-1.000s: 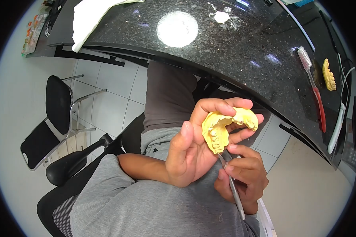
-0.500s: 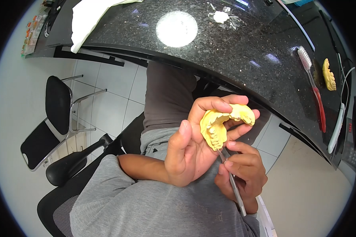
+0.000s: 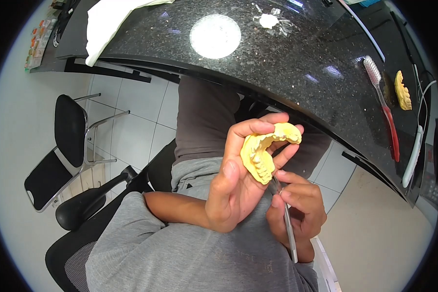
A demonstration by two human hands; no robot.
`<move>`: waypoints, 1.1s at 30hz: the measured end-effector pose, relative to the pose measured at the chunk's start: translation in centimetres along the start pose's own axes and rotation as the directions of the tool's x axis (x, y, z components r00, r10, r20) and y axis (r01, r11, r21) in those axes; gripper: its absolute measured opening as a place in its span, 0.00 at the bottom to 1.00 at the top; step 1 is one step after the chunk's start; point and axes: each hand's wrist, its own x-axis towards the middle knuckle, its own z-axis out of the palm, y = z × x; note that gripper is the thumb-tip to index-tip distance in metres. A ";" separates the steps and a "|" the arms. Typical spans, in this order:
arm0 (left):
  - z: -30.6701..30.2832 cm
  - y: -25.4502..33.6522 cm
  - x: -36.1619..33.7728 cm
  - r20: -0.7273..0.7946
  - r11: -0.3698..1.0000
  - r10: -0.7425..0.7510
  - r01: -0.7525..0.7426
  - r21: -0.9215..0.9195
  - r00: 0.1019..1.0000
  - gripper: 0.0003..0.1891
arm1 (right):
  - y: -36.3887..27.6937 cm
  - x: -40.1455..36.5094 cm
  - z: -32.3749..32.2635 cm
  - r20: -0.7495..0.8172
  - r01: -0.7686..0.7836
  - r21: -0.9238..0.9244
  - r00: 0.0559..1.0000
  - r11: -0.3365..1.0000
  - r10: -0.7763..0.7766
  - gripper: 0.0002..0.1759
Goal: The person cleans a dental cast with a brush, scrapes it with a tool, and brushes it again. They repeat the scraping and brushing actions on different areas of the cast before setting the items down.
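A yellow horseshoe-shaped dental cast (image 3: pixel 256 158) with moulded teeth rests in my left hand (image 3: pixel 228 190). The fingers curl behind and over its upper part, while the thumb stands apart from it at the left. My right hand (image 3: pixel 301 207) pinches a slim metal carving knife (image 3: pixel 289 228) between thumb and fingers. Its handle slants down past the palm, and its upper end sits right by the cast's lower end, partly hidden by my fingers. Both hands are above my lap, just short of the table edge.
On the black speckled table (image 3: pixel 180 48) lie a red-handled toothbrush (image 3: pixel 388 117), another yellow cast piece (image 3: pixel 402 92), a white handpiece-like tool (image 3: pixel 412 158) and a small white lump (image 3: pixel 268 20). White cloth (image 3: pixel 102 29) hangs over the far left edge. A black chair (image 3: pixel 68 126) stands at left.
My left hand has shifted slightly left and up, turning the cast a little. The knife's tip has gone from the cast's lower end to just beside it, its handle more upright.
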 end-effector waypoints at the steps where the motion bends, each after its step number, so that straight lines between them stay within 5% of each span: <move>1: 0.0 0.0 0.0 0.002 1.000 0.015 -0.015 0.014 1.000 0.33 | 0.0 -0.1 0.0 -0.022 -0.010 0.021 1.000 1.000 0.010 0.14; 6: -0.1 0.0 -0.1 0.009 0.999 0.039 -0.040 0.032 0.999 0.32 | -0.1 -0.2 -0.1 0.045 0.032 0.051 0.998 0.998 -0.034 0.15; 9: -0.3 0.1 0.0 -0.003 0.999 0.007 -0.007 0.051 1.000 0.24 | 0.4 -0.3 -0.4 -0.046 0.040 0.050 0.998 0.998 -0.038 0.16; 11: -0.6 0.1 0.1 0.007 0.997 -0.012 0.011 0.070 1.000 0.19 | 0.8 0.4 -1.9 -0.183 0.161 0.210 0.975 0.964 -0.123 0.17; 13: -0.5 0.5 0.3 -0.048 0.990 -0.067 0.073 0.123 0.997 0.19 | 1.8 1.4 -5.0 -0.231 0.268 -0.004 0.937 0.963 -0.262 0.16; 15: -0.6 0.8 0.6 -0.046 0.987 -0.086 0.091 0.135 0.995 0.19 | 2.1 3.6 -8.6 -0.296 0.183 -0.364 0.907 0.913 -0.300 0.14; 17: -0.7 1.1 0.7 -0.081 0.979 -0.137 0.148 0.137 0.987 0.22 | 2.0 7.4 -9.5 -0.407 -0.079 -0.641 0.879 0.763 -0.250 0.13; 18: -0.7 1.2 0.8 -0.081 0.980 -0.129 0.139 0.140 0.988 0.22 | 1.8 8.3 -10.0 -0.405 -0.072 -0.639 0.878 0.766 -0.255 0.13; 20: -0.8 1.6 0.9 -0.112 0.982 -0.183 0.188 0.030 0.977 0.26 | 1.8 9.6 -10.5 -0.239 -0.183 -0.836 0.970 0.517 -0.043 0.12; 24: -1.4 1.7 1.1 -0.127 0.960 -0.267 0.253 -0.122 0.955 0.24 | 3.6 9.1 -10.8 -0.172 -0.132 -0.771 0.985 0.623 -0.005 0.10; 26: -1.5 1.6 1.0 -0.147 0.952 -0.286 0.263 -0.160 0.947 0.24 | 3.5 8.4 -10.8 -0.175 -0.057 -0.726 0.979 0.685 -0.104 0.09; 28: -1.6 1.5 1.1 -0.145 0.925 -0.340 0.302 -0.232 0.929 0.24 | 2.8 6.8 -10.3 -0.264 -0.016 -0.546 0.952 0.838 -0.154 0.09; 30: -1.7 1.6 1.3 -0.149 0.916 -0.351 0.306 -0.260 0.924 0.24 | 0.3 4.3 -8.9 -0.237 -0.033 -0.271 0.971 0.962 -0.034 0.11; 33: -1.9 1.2 1.7 -0.189 0.923 -0.333 0.278 -0.267 0.924 0.24 | -0.5 2.4 -6.6 0.036 0.038 -0.305 0.999 0.951 -0.029 0.16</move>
